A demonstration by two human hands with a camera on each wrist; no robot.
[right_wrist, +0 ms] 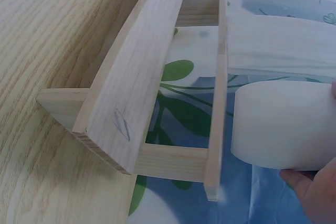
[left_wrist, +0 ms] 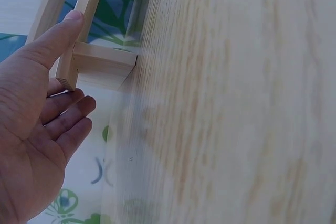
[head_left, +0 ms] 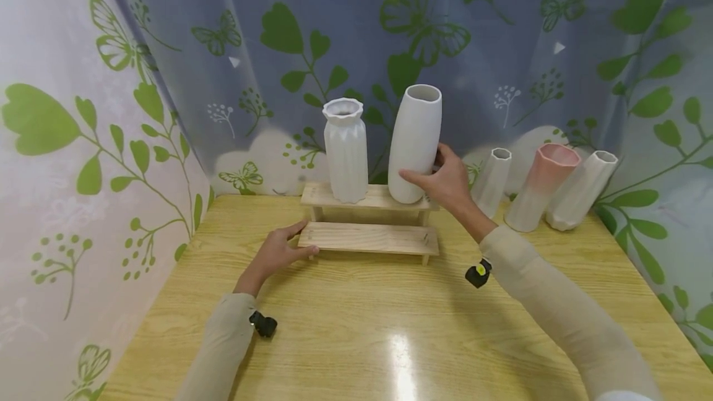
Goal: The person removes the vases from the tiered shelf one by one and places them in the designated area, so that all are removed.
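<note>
A two-step wooden stand [head_left: 367, 238] sits on the table. At its left end my left hand [head_left: 278, 251] grips the lower step; the left wrist view shows the thumb [left_wrist: 73, 16] on the board and the fingers below. My right hand [head_left: 445, 179] holds a tall smooth white vase [head_left: 416, 141] low on its body, over the right end of the upper step. In the right wrist view a thin gap shows between the vase's base [right_wrist: 247, 124] and the step. A white fluted vase [head_left: 346, 153] with a scalloped rim stands on the upper step's left.
Right of the stand, a slim white vase [head_left: 492, 181], a pink-and-white vase [head_left: 541, 187] and a white ribbed vase [head_left: 581, 190] stand on the wood-grain table [head_left: 345, 327]. A leaf-and-butterfly-patterned curtain [head_left: 334, 17] hangs behind and at both sides.
</note>
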